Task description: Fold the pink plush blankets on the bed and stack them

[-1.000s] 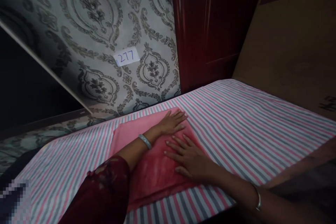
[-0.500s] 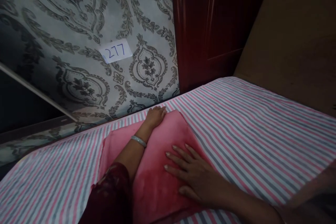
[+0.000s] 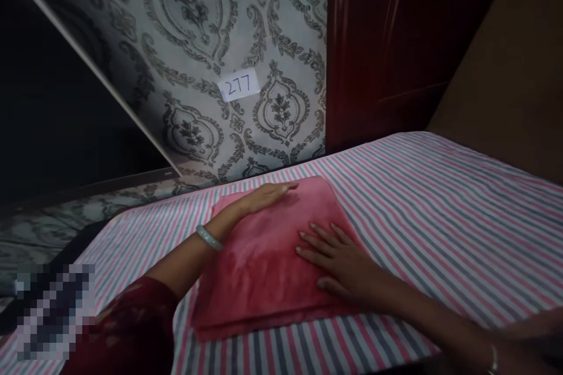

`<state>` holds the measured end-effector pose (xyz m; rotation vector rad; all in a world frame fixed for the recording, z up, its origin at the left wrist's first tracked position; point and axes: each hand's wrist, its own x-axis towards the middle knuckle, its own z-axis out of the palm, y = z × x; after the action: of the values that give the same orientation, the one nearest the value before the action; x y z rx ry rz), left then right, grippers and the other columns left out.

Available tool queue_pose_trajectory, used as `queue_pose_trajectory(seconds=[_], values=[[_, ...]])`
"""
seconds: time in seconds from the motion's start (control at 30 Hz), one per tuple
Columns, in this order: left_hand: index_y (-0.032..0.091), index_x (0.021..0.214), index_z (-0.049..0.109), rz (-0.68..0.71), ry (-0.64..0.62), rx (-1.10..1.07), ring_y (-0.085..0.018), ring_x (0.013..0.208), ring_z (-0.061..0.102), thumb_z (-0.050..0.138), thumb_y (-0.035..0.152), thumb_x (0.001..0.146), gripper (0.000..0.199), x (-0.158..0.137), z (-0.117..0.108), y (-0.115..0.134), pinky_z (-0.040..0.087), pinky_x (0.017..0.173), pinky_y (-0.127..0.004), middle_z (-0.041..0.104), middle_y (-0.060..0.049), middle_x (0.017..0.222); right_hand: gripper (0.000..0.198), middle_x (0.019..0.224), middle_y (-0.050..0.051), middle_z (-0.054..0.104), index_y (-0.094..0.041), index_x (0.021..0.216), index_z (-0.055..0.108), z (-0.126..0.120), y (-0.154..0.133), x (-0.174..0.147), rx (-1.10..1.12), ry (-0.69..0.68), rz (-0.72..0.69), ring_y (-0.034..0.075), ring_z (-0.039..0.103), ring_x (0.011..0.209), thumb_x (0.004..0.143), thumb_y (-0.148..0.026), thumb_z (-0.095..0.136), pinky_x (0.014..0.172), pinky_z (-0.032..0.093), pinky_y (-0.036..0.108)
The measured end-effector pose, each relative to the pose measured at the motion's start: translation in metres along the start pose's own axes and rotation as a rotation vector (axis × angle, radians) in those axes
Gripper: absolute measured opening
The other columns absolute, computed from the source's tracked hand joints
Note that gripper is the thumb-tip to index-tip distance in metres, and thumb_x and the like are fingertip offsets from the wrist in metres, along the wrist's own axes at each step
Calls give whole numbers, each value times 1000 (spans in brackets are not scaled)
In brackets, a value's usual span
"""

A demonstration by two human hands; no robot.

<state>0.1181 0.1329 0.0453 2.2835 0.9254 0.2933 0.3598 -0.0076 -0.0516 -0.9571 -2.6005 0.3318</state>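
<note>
A folded pink-red cloth [image 3: 259, 275], perhaps a towel, lies flat with its layered edge toward me. My left hand [image 3: 269, 196] is stretched out over its far part, fingers straight and together, with a shadow beneath the fingertips; whether it touches is hard to tell. A pale bangle [image 3: 209, 238] circles that wrist. Flat on the cloth's right side rests my right hand [image 3: 336, 261], fingers spread. Neither hand grips anything. Under the cloth is a pink, grey and white striped sheet [image 3: 440, 217].
Behind the striped surface stands a wall with patterned wallpaper [image 3: 197, 12], bearing a white paper marked 277 [image 3: 240, 84]. A dark red glossy panel [image 3: 378, 41] rises at the back right. A dark panel with a pale edge [image 3: 65, 99] is at left. The lower left corner is pixelated.
My left hand has come off the cloth's far edge and turned to lie across its far part. The near edge now shows more fully. My right hand stays on the cloth; the view has shifted left.
</note>
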Motion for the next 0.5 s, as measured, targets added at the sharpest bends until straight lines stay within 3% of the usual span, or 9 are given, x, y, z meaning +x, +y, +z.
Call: queue_pose_trajectory(seconds=[0.13, 0.27, 0.37, 0.5], values=[[25, 151, 48, 47, -77, -11, -20, 147, 39, 34, 53, 103, 58, -32, 19, 10, 27, 124, -41, 43, -3, 159, 56, 155, 6, 47, -32, 152, 47, -23, -29, 33, 15, -21, -160, 31, 36, 146, 99, -46, 56, 121, 23, 57], [31, 154, 41, 102, -72, 167, -20, 152, 28, 34, 48, 104, 53, -38, 41, 1, 17, 126, -49, 37, -2, 162, 54, 158, 7, 43, -27, 153, 45, -6, -45, 71, 75, -99, -420, 23, 33, 148, 102, -45, 51, 124, 21, 47], [33, 156, 36, 132, -67, 320, -22, 155, 19, 36, 49, 104, 55, -38, 53, -14, 9, 125, -55, 31, -3, 165, 61, 165, 7, 29, -28, 158, 35, 18, -40, 81, 138, -164, -417, 25, 21, 153, 102, -49, 48, 125, 13, 53], [33, 158, 32, 196, -42, 457, -23, 156, 16, 41, 51, 102, 59, -34, 52, -41, 4, 125, -54, 26, -4, 166, 62, 166, 4, 27, -31, 159, 32, 28, -34, 78, 215, -218, -390, 25, 14, 155, 101, -46, 50, 126, 7, 53]])
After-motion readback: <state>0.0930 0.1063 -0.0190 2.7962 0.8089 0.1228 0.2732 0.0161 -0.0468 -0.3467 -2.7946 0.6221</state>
